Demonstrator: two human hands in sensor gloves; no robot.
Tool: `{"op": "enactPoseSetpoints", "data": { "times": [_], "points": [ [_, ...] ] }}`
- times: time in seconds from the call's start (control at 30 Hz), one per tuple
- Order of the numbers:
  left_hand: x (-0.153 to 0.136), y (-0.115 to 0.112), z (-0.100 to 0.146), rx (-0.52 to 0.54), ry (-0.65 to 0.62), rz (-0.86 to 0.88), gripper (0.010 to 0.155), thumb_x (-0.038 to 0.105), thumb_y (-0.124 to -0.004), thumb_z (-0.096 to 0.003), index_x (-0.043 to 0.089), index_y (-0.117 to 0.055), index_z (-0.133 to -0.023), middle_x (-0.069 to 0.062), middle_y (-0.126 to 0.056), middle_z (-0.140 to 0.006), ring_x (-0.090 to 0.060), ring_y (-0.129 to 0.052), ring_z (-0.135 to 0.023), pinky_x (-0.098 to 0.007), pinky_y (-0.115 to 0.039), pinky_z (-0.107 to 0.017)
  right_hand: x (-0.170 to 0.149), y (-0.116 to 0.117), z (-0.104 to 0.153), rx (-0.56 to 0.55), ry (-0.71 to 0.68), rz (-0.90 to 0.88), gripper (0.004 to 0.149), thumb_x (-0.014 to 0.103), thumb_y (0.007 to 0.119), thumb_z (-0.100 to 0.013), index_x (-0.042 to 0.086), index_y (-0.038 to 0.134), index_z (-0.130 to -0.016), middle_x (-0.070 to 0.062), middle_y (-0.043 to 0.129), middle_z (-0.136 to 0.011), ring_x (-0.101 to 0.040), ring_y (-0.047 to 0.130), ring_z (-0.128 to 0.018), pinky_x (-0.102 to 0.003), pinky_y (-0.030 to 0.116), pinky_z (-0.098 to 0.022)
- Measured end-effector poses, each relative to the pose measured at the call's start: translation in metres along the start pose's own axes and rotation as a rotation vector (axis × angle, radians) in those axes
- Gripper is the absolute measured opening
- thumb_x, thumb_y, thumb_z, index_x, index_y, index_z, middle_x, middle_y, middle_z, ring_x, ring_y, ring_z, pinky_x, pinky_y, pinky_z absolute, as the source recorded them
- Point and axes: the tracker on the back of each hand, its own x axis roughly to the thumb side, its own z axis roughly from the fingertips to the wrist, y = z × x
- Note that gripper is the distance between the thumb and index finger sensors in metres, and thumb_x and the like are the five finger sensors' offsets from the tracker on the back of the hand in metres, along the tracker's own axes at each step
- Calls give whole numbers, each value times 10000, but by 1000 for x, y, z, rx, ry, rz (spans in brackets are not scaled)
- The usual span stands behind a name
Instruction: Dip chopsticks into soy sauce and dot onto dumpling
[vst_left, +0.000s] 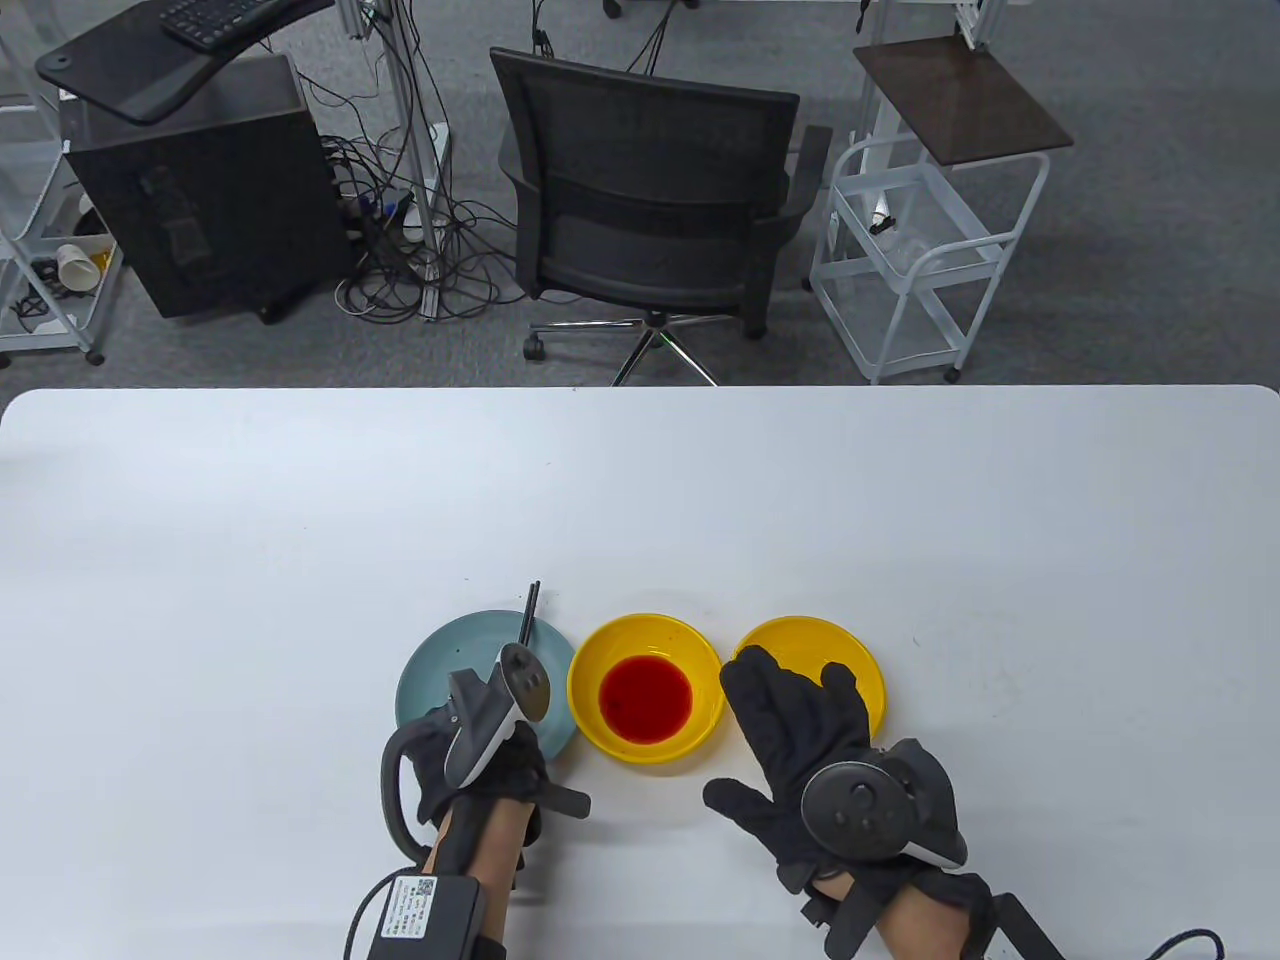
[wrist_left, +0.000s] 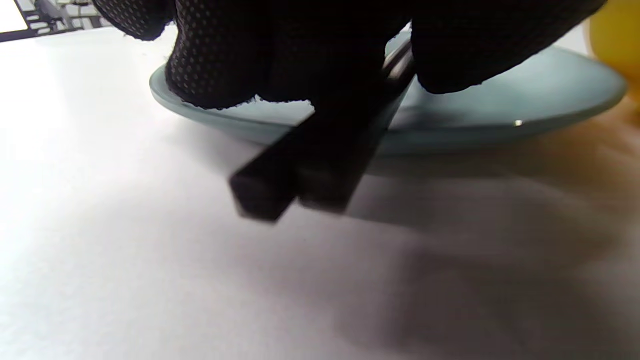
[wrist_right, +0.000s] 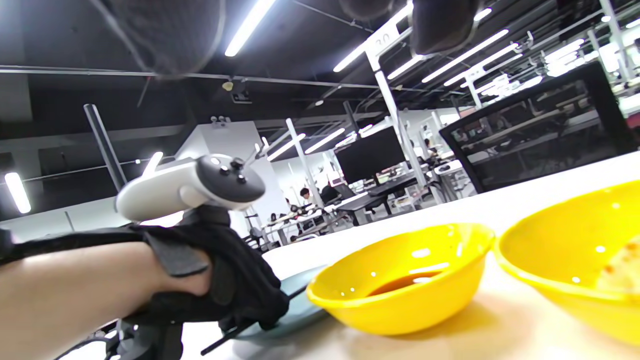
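The thin black chopsticks (vst_left: 528, 612) are only being gripped by the left hand (vst_left: 482, 762) fingers over the pale blue plate (vst_left: 432, 668), while the right hand (vst_left: 800, 740), fingers spread wide and holding nothing, is being rested at the far-right yellow dish (vst_left: 860, 655) where the dumpling is judged lying, so dipping into the red sauce in the middle yellow bowl (vst_left: 645, 628) and dotting are both being left undone.

Left hand (vst_left: 480, 760), gloved in black, is seen near the table's near edge, left of centre, with the forearm entering from below; its fingers (wrist_left: 215, 65) are curled downward and closed in a grip. A tracker (vst_left: 500, 705) is strapped to its back. Right hand (vst_left: 800, 730) is held palm down to the right of centre, its fingers (vst_left: 760, 690) extended forward and spread, the thumb splayed to the left. A second tracker (vst_left: 860, 805) is carried on its back.
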Motion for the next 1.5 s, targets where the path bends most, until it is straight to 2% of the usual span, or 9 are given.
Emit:
{"op": "enactPoseSetpoints", "data": {
  "times": [0.17,0.23,0.4,0.47,0.57,0.83,0.93,1.1,1.5],
  "points": [
    [-12,16,9,50,-21,106,634,523,-791,-476,78,-816,-926,-102,-860,-830,-371,-900,-695,-673,-580,-653,-17,-6,0,23,125,28,889,596,671,-432,227,156,-1055,-122,198,-1159,-515,483,-978,-816,230,-672],
    [-17,24,14,117,-62,169,643,530,-793,-472,98,-798,-948,-93,-839,-873,-381,-884,-739,-671,-576,-657,-27,-6,1,77,234,54,912,606,668,-429,230,108,-1044,-128,138,-1154,-529,423,-998,-816,203,-671],
    [-29,40,26,283,-214,443,685,567,-787,-460,132,-764,-988,-87,-785,-968,-410,-838,-836,-686,-544,-680,-48,-7,2,114,358,77,950,621,665,-425,224,42,-1022,-143,82,-1140,-547,343,-1018,-815,177,-667],
    [-29,46,29,343,-318,449,707,590,-777,-459,165,-724,-1021,-67,-727,-1030,-408,-779,-921,-696,-505,-704,-53,-8,2,119,380,75,951,625,666,-423,226,46,-1024,-141,74,-1141,-551,321,-1023,-815,172,-667],
    [-25,45,29,346,-439,430,738,620,-769,-461,217,-659,-1068,-42,-586,-1138,-410,-635,-1050,-688,-448,-740,-61,-8,2,149,423,69,947,633,669,-418,229,73,-1034,-132,46,-1138,-556,245,-1034,-812,156,-666],
    [-21,32,18,308,-458,378,796,667,-764,-450,259,-586,-1109,-15,-464,-1210,-419,-477,-1145,-687,-424,-758,-73,4,1,210,459,83,953,655,657,-407,234,82,-1039,-147,-17,-1119,-553,111,-1032,-809,125,-663],
    [-18,29,17,291,-455,340,806,676,-760,-447,269,-568,-1117,-12,-440,-1217,-421,-453,-1150,-692,-411,-757,-68,9,0,229,435,118,955,659,654,-406,232,82,-1039,-153,-29,-1114,-553,84,-1028,-807,123,-662],
    [-17,29,19,325,-474,342,797,673,-758,-447,272,-582,-1112,-3,-452,-1216,-414,-467,-1151,-694,-402,-759,-61,10,-1,217,399,141,958,666,649,-406,226,79,-1039,-160,-29,-1111,-552,77,-1026,-807,128,-660],
    [-17,29,18,309,-456,333,804,676,-748,-452,269,-558,-1120,-10,-409,-1222,-422,-423,-1153,-700,-374,-756,-71,6,0,182,409,70,960,663,647,-406,223,72,-1037,-157,-39,-1109,-548,59,-1024,-806,116,-660]
  ]
}}
